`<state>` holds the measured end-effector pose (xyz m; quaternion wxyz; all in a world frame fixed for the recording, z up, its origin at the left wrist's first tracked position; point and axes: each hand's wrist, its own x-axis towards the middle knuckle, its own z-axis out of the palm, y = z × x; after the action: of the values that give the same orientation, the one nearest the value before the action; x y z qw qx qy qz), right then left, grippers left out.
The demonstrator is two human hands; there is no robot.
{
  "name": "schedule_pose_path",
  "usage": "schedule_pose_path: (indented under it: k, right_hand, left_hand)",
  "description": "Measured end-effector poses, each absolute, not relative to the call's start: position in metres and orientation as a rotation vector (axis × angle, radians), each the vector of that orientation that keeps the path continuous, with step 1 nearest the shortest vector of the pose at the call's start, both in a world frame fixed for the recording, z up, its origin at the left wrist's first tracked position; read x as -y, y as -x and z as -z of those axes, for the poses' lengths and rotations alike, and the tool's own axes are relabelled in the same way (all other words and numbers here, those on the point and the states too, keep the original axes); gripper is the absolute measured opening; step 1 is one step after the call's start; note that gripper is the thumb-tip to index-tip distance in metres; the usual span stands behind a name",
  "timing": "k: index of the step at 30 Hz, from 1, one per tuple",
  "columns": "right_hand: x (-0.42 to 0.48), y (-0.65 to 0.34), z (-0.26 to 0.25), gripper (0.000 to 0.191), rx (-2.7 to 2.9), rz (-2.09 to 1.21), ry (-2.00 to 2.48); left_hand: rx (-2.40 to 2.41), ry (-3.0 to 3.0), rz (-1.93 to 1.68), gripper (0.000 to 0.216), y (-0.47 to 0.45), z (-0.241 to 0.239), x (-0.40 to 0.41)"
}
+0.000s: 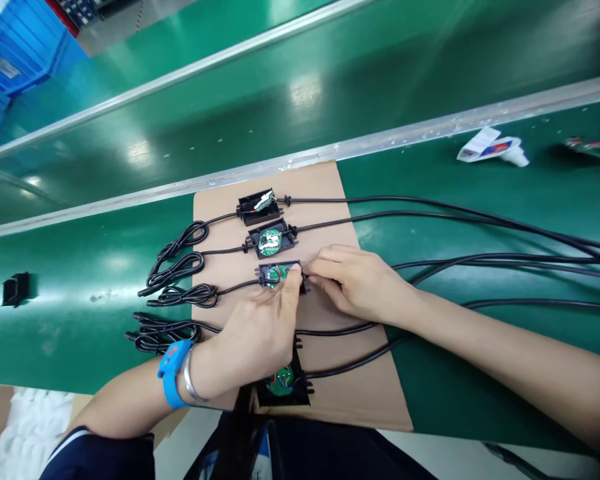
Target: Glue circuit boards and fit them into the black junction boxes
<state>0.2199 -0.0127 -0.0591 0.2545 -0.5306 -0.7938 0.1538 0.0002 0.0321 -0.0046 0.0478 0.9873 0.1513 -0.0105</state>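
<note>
A small black plastic case (pixel 263 275) with a green circuit board (pixel 276 274) in it lies between my hands on a brown cardboard sheet. My left hand (pixel 260 327) grips this case, one digit pressed down at its right end and the other fingers curled out of sight. At the same end, my right hand (pixel 347 277) pinches the black cable (pixel 405 265) where it meets the case. Two more open cases, an upper one (pixel 258 208) and a middle one (pixel 272 239), hold boards with white patches. Nearer me, another case (pixel 285 387) is partly covered by my left hand.
The cardboard sheet (pixel 380 393) rests on a green bench (pixel 95 267). Coiled black cables (pixel 180 297) lie left; long cables run off right. A loose black case (pixel 15 289) sits far left, a crumpled white wrapper (pixel 493 147) upper right. Blue bins (pixel 20 50) stand behind.
</note>
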Motion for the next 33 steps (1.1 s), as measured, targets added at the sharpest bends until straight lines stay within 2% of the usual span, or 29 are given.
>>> schedule_pose_path:
  k: [2,5,8,12,16,21,26,33]
  right_hand:
    - [0.004,-0.228,0.052,0.023,2.199,-0.487,1.367]
    - [-0.02,-0.239,0.048,0.024,2.161,-0.299,1.445]
    - [-0.043,-0.244,0.059,0.03,2.137,-0.145,1.577]
    - [-0.043,-0.244,0.064,0.032,2.122,-0.205,1.504]
    - [-0.023,-0.245,0.036,0.036,2.151,-0.256,1.365]
    - [-0.024,-0.241,0.005,0.042,2.336,-0.348,1.233]
    - [-0.049,-0.236,0.011,0.04,2.405,-0.249,1.246]
    - [-0.073,-0.23,0.012,0.038,2.576,-0.336,1.511]
  left_hand:
    - [-0.561,-2.837,-0.096,0.052,0.009,0.004,-0.051]
    - [-0.858,-2.691,-0.329,0.038,0.02,0.01,-0.094]
    - [-0.987,-2.721,-0.23,0.024,0.023,0.019,-0.129]
    - [-0.959,-2.67,-0.149,0.004,0.027,0.019,-0.138]
    - [-0.912,-2.548,-0.262,0.013,0.033,0.007,-0.127]
    - [-0.823,-2.666,-0.316,0.021,0.028,0.004,-0.125]
    - [-0.852,-2.757,-0.157,0.021,0.016,0.01,-0.127]
    - [-0.927,-2.755,-0.003,0.024,0.011,0.01,-0.127]
